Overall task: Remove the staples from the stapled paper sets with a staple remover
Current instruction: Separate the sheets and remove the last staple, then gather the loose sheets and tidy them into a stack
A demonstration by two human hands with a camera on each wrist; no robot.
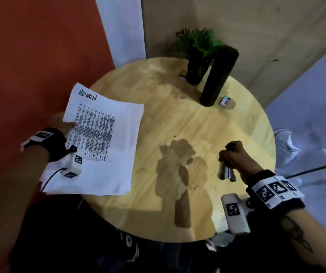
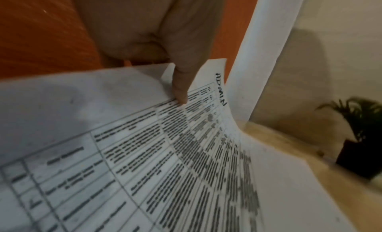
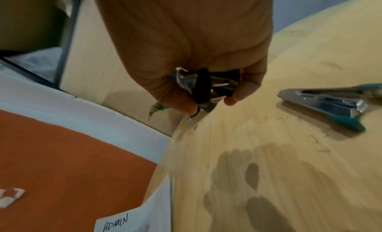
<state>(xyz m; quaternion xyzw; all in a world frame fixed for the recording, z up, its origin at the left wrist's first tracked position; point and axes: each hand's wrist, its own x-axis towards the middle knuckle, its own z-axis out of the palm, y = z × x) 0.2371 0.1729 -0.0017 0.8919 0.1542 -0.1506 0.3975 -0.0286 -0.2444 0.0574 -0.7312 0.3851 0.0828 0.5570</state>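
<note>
A stapled paper set (image 1: 107,146) headed "ADMIN", with a printed table, lies partly over the left rim of the round wooden table (image 1: 178,119). My left hand (image 1: 63,123) pinches its left edge; in the left wrist view the thumb (image 2: 180,95) presses on the top sheet of the paper set (image 2: 186,170), with the other fingers hidden beneath. My right hand (image 1: 233,154) hovers over the table's right side, fist curled round a black and metal claw staple remover (image 3: 204,88). The staple itself is not visible.
A metal plier-type tool with teal handles (image 3: 330,104) lies on the table just under my right hand, with loose staples (image 3: 322,149) near it. At the far side stand a tall black cylinder (image 1: 219,75), a potted plant (image 1: 196,56) and a small box (image 1: 225,100).
</note>
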